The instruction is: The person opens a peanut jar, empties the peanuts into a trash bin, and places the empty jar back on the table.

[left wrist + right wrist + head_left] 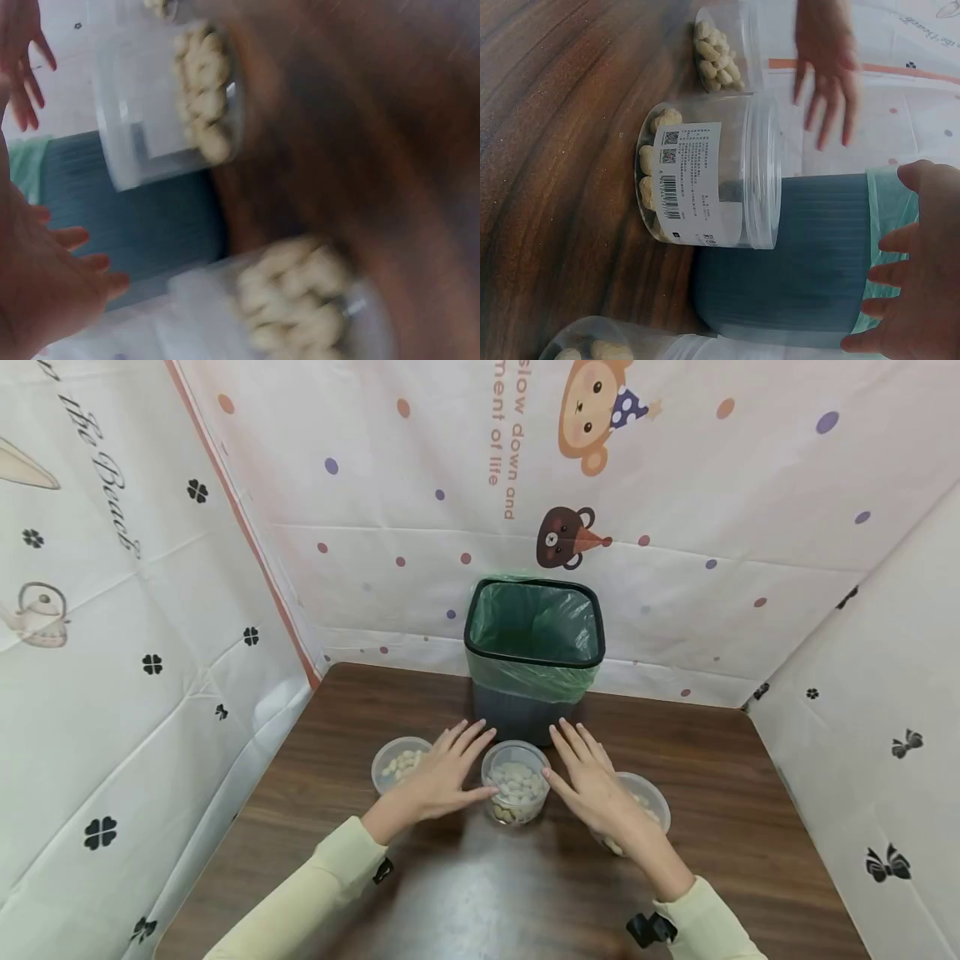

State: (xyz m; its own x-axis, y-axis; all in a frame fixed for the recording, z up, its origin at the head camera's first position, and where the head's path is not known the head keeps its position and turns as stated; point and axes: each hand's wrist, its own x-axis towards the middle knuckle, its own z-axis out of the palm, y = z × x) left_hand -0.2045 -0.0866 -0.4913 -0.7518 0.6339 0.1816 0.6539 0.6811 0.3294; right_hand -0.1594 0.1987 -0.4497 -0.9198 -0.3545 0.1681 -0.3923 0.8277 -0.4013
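Observation:
A clear round jar (516, 777) with peanuts in it stands between the two hands; its ridged rim and white printed label (697, 184) show in the right wrist view. My left hand (441, 777) hovers with spread fingers at this jar's left, partly covering a second tub of peanuts (387, 758). On the other side my right hand (598, 792), fingers extended, is over a third tub of peanuts (657, 803) and hides much of it. Neither hand holds anything.
Behind the jars stands a dark bin (510, 714) with a green plastic liner (534, 681) folded over its rim. The brown wooden table (465, 902) is bordered by printed cloth walls (390, 602) at the back and both sides.

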